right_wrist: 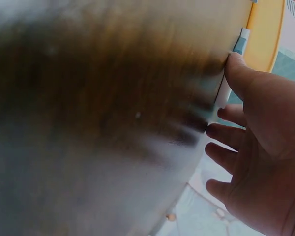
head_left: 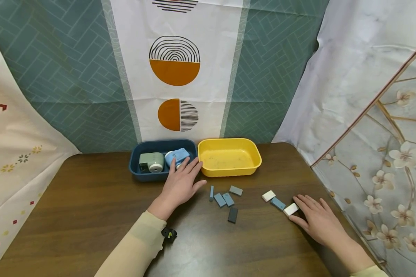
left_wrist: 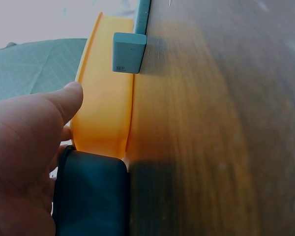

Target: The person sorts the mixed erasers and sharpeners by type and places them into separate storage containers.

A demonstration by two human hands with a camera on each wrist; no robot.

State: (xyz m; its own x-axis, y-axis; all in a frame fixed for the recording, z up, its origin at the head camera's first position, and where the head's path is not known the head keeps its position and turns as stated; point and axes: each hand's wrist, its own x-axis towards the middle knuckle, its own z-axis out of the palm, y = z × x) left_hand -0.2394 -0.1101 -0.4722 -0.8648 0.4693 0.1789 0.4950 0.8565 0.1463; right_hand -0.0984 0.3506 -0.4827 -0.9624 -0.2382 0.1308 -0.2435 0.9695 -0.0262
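Note:
My left hand [head_left: 182, 184] stretches over the front right corner of the navy blue bin [head_left: 147, 177], its fingers extended and holding nothing. Fingertips overlap a light blue camera-shaped item [head_left: 177, 155] in the bin, partly hiding it. A green camera-shaped item [head_left: 151, 161] sits beside it. On the right, my right hand [head_left: 319, 221] has its thumb and index finger spread around a white eraser-like block [head_left: 291, 209], fingers fairly straight. That block lies in a slanting row with a blue block [head_left: 278, 204] and another white block [head_left: 268, 196].
A yellow bin [head_left: 228, 172] stands against the navy one. In front of it lie several bluish and grey blocks, among them a grey one [head_left: 235, 190] and a dark one [head_left: 232, 215]. Curtains hang behind and at both sides of the wooden table [head_left: 90, 215].

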